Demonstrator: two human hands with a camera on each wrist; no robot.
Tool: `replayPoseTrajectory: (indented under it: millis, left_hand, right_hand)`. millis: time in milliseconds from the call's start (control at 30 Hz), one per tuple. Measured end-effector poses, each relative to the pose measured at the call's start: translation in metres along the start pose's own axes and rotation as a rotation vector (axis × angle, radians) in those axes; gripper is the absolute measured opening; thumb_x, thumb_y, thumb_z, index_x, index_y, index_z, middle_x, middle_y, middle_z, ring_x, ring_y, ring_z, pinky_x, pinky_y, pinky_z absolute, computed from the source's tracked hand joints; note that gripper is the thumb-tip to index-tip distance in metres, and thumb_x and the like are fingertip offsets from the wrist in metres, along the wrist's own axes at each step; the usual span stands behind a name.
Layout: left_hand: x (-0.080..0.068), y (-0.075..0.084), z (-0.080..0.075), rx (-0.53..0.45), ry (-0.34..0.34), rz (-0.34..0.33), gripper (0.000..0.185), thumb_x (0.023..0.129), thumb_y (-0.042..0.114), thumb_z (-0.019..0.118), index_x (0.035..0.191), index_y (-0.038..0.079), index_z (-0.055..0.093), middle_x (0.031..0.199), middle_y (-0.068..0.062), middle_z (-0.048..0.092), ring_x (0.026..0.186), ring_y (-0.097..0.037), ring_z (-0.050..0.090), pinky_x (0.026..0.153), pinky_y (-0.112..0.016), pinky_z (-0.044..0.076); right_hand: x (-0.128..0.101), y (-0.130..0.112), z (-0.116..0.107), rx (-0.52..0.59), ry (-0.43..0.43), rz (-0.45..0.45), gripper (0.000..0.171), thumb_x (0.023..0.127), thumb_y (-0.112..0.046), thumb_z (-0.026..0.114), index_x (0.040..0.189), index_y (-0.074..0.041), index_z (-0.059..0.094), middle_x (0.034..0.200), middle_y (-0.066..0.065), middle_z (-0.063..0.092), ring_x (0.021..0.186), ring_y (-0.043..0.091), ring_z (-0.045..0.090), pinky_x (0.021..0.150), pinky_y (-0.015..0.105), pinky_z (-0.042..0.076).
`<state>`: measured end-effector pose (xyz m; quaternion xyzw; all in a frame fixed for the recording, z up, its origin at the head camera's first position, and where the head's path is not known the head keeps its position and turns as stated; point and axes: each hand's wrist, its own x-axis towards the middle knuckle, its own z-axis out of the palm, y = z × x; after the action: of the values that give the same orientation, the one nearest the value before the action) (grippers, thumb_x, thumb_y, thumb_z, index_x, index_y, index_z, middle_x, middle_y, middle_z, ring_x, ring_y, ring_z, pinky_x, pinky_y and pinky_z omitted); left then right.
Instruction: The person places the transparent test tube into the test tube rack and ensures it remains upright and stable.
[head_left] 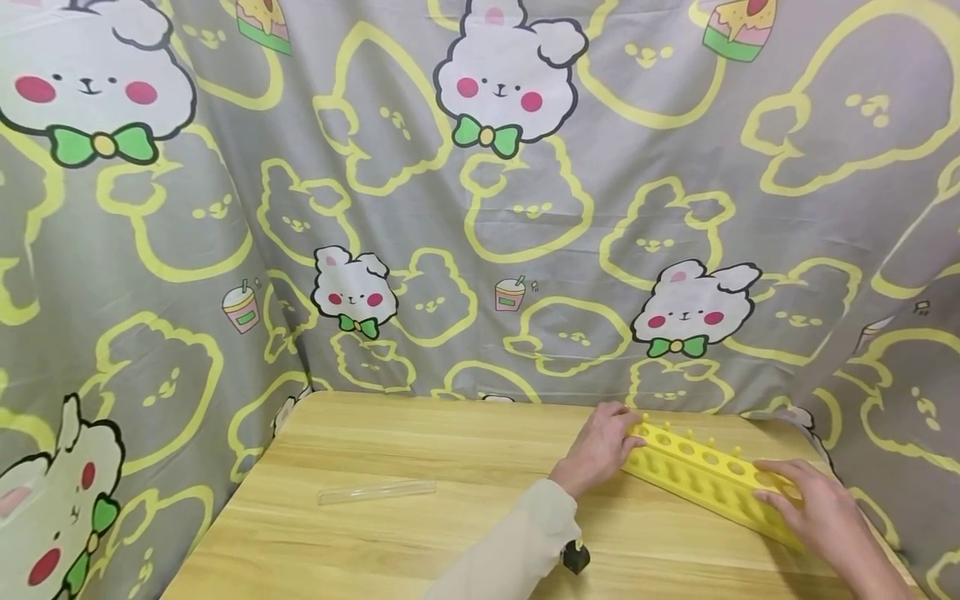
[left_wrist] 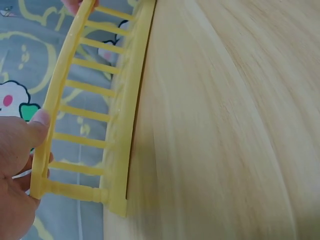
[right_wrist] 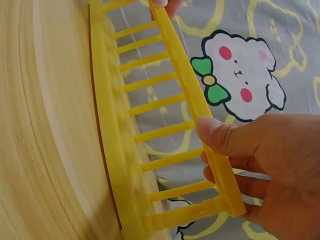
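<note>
A yellow plastic test tube rack (head_left: 697,471) stands at the right of the wooden table, slanting from far left to near right. My left hand (head_left: 603,446) grips the far left end of its top rail, the thumb over the near side in the left wrist view. At the other end, my right hand (head_left: 825,508) pinches the same rail, with the thumb in front and fingers behind. The rack's row of round holes holds no tubes. A clear glass tube (head_left: 377,492) lies on its side at the table's left.
A wooden table (head_left: 450,550) spreads under both hands. Grey cloth (head_left: 420,217) printed with white bunnies hangs along its back and sides. A small black object (head_left: 576,557) is beside the left sleeve.
</note>
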<state>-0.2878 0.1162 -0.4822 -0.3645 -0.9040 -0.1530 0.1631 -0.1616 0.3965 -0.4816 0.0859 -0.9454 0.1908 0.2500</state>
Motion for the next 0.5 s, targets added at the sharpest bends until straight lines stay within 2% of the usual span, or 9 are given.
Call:
replayPoseTrajectory:
  millis: [300, 500]
  left_hand:
    - [-0.01, -0.006, -0.003, -0.078, 0.025, -0.025, 0.037, 0.099, 0.037, 0.066, 0.13, 0.017, 0.07, 0.128, 0.002, 0.064, 0.12, -0.012, 0.055, 0.104, -0.016, 0.042]
    - [-0.014, -0.009, -0.003, -0.088, 0.054, -0.034, 0.036, 0.098, 0.037, 0.067, 0.128, 0.017, 0.071, 0.126, 0.002, 0.064, 0.118, -0.012, 0.056, 0.103, -0.015, 0.042]
  right_hand:
    - [0.004, -0.006, 0.005, 0.017, -0.026, 0.007, 0.042, 0.072, -0.004, 0.088, 0.111, 0.001, 0.072, 0.108, 0.028, 0.067, 0.096, 0.059, 0.061, 0.072, 0.07, 0.048]
    - [0.006, -0.01, 0.007, 0.023, -0.036, 0.02, 0.042, 0.074, -0.004, 0.088, 0.112, 0.001, 0.071, 0.11, 0.029, 0.066, 0.098, 0.06, 0.06, 0.073, 0.072, 0.048]
